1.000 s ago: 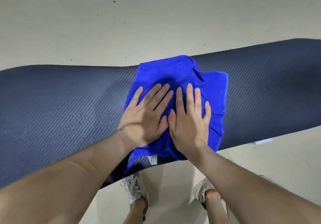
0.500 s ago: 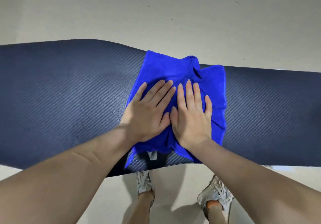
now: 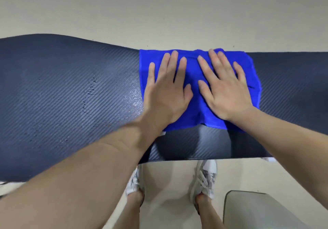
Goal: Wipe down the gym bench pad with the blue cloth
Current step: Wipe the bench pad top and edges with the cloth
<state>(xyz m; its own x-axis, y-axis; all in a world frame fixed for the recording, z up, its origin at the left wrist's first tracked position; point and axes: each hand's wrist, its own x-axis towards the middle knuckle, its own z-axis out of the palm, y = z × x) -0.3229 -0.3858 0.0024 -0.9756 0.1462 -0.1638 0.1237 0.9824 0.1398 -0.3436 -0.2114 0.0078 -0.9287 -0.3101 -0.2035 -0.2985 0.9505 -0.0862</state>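
Observation:
The dark textured gym bench pad (image 3: pixel 62 95) runs across the view from left to right. A blue cloth (image 3: pixel 200 111) lies spread on it right of centre, reaching the pad's far edge. My left hand (image 3: pixel 166 93) presses flat on the cloth's left half, fingers apart. My right hand (image 3: pixel 223 90) presses flat on its right half, fingers also spread. Neither hand grips the cloth. Damp streaks (image 3: pixel 131 95) show on the pad just left of the cloth.
Pale floor (image 3: pixel 159 15) lies beyond and below the pad. My two feet in white shoes (image 3: pixel 205 177) stand at the pad's near edge. A grey rounded flat object (image 3: pixel 257 211) sits at the bottom right.
Both hands pushed the cloth away from me to the pad's far edge. The hands moved apart and the cloth lies flatter and wider.

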